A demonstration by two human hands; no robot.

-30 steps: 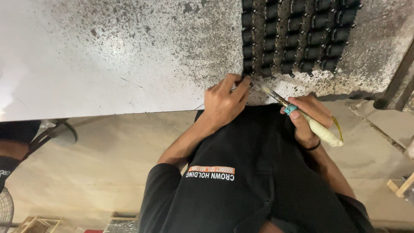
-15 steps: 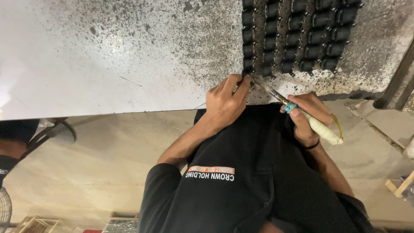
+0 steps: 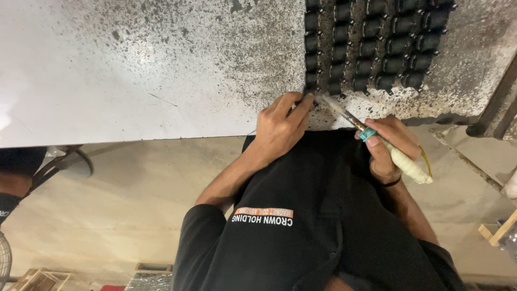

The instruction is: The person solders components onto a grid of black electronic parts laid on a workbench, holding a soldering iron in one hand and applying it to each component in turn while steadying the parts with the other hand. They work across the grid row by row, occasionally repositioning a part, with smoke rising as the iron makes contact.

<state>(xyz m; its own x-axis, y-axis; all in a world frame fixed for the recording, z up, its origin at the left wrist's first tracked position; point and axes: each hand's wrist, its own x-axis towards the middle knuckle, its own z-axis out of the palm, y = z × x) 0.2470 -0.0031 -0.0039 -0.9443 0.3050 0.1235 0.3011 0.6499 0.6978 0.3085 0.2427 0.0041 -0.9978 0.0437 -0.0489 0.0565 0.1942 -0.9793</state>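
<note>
My left hand [image 3: 280, 126] rests on the table edge, its fingertips pinching a small black part [image 3: 308, 92] at the near corner of a block of black cylindrical parts [image 3: 371, 43]. My right hand [image 3: 389, 144] grips a soldering-iron-like tool [image 3: 377, 139] with a cream wrapped handle and a teal collar. The tool's thin metal tip points up-left and meets the spot at my left fingertips. A yellow wire loops from the handle's end by my wrist.
The worn table top [image 3: 134, 64] is white, speckled with dark spots. A dark metal bar [image 3: 498, 102] slants at the right edge. Below lie a beige floor [image 3: 107, 215], a fan [image 3: 4, 258] and wooden crates [image 3: 32, 279] at lower left.
</note>
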